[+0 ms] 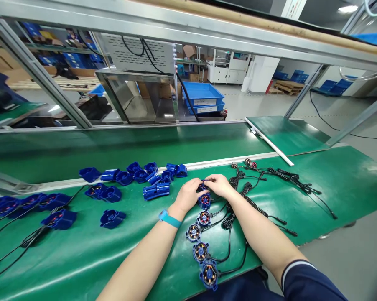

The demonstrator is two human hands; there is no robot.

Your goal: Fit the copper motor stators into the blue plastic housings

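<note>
My left hand (188, 193) and my right hand (218, 185) meet over a small blue fan housing (202, 186) on the green table (332, 184), fingers pinched on it from both sides. A teal band circles my left wrist. Just below the hands a curved row of several blue fan units with copper windings (202, 236) runs toward me, each trailing a black cable. Empty blue fan shells (138, 173) lie scattered to the left of my left hand.
Bundled black cables (270, 175) with small motors lie right of my hands. More wired blue fans (34, 205) sit at the far left. A green conveyor belt (128, 146) runs behind the table, with a metal machine (138, 92) and blue bins (204, 96) beyond.
</note>
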